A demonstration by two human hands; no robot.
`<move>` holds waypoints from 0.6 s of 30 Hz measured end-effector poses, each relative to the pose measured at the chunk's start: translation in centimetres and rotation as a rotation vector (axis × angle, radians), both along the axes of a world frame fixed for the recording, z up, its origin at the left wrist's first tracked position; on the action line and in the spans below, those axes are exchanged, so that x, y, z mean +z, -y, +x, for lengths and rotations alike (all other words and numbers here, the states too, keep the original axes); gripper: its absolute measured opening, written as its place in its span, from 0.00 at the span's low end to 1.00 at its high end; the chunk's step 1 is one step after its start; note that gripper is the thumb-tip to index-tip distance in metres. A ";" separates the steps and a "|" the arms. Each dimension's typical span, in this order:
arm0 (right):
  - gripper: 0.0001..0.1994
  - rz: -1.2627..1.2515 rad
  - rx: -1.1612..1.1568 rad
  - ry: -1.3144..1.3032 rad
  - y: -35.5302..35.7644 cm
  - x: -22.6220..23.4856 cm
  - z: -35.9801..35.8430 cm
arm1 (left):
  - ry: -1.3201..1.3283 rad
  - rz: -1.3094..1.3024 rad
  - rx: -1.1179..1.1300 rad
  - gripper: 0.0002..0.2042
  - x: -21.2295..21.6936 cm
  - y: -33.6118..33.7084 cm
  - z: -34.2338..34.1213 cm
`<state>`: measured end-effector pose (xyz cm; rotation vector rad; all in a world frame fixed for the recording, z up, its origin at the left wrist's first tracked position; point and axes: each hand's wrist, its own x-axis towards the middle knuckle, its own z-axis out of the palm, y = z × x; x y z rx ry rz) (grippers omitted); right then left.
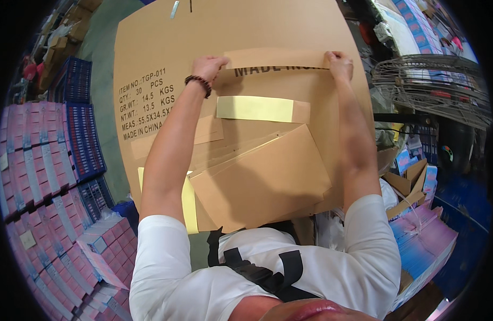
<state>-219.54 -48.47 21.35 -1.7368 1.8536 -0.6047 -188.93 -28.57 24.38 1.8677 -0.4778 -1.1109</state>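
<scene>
A large brown cardboard carton [155,40] with black printing lies flat in front of me. My left hand [208,69], with a dark bead bracelet at the wrist, pinches the left end of a brown paper strip [278,58]. At its right end, my right hand [340,65] grips the same strip. The strip lies across the carton's large printed line, hiding part of the letters. Nearer me is another strip with a pale yellow face [254,109] and a bare brown end. Brown sheets [265,176] are piled at the near edge, with yellow paper [189,206] beside them.
Pink box stacks [38,128] and blue crates [83,136] stand at left. To the right are a round wire guard [433,80], an open small carton [412,182] and pink-blue packages [420,241]. Another brown strip [177,137] lies by my left forearm.
</scene>
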 end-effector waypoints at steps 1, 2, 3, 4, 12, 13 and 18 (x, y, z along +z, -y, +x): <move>0.16 -0.002 -0.019 -0.020 0.3 0.3 0.0 | 0.012 0.020 -0.003 0.10 -0.2 0.5 -0.2; 0.16 -0.003 -0.040 -0.042 0.5 0.5 0.0 | 0.017 0.027 0.003 0.09 -0.4 0.7 -0.4; 0.16 -0.002 -0.049 -0.055 0.6 0.8 0.0 | 0.026 0.028 0.005 0.09 -0.7 0.9 -0.6; 0.16 -0.001 -0.060 -0.068 0.6 0.9 -0.2 | 0.034 0.027 0.005 0.09 -1.0 1.0 -0.9; 0.16 0.007 -0.049 -0.092 -0.1 0.2 -1.1 | 0.113 0.056 0.000 0.09 -2.9 0.6 -2.0; 0.16 0.006 -0.045 -0.084 0.0 0.1 -1.2 | 0.131 0.057 -0.014 0.09 -3.1 0.7 -2.0; 0.19 -0.032 -0.005 -0.075 0.3 -0.2 -1.4 | 0.270 0.121 -0.056 0.11 -4.1 1.0 -1.8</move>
